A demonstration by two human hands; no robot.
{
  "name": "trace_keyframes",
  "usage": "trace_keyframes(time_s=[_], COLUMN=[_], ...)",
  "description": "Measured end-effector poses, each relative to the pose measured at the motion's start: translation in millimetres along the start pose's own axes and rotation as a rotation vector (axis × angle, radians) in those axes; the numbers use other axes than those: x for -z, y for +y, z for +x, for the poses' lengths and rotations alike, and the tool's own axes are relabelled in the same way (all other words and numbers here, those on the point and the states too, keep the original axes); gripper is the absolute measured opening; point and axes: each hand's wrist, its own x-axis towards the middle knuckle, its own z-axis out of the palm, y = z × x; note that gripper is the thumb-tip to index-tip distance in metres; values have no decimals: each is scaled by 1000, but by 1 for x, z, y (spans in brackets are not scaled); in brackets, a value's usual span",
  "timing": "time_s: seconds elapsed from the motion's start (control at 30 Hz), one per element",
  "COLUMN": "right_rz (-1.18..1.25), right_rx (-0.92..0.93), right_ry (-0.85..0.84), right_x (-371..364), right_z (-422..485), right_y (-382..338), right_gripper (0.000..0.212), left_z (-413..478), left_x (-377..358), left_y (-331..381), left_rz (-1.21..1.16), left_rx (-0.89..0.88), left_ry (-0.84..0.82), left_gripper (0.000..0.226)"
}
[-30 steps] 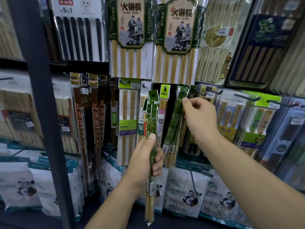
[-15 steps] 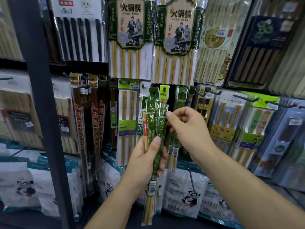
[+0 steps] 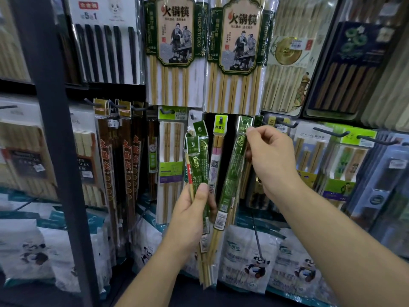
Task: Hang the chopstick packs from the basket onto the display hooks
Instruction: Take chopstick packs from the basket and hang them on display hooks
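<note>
A bunch of green chopstick packs [image 3: 197,165] is held upright in the left hand [image 3: 190,220]. Its grip is closed round the lower half of the bunch, with the thumb pressed on the front. One more green pack [image 3: 232,173] is pinched near its top by the right hand [image 3: 271,160], so that grip is narrow. This pack is tilted, with its top up by the row of dark hooks [image 3: 329,132]. Whether it is on a hook cannot be told. Big chopstick packs [image 3: 174,52] are hung above, and panda bags [image 3: 250,258] are seen below.
</note>
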Motion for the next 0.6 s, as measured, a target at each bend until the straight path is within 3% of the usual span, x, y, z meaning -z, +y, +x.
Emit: trace_keyframes(time_s=[0.3,0.43,0.6], right_rz=[-43,-72,-105], right_rx=[59,59,32], right_ry=[60,49,55], right_x=[-2,-1,-1], right_z=[10,10,7], right_y=[10,14,15], right_gripper=[34,33,35], left_z=[1,1,-1], left_x=[1,1,-1], left_y=[-3,-2,1], left_rz=[-11,-47,-62], left_rx=[5,36,37], left_ry=[-52,-70,-68], left_gripper=[42,28,40])
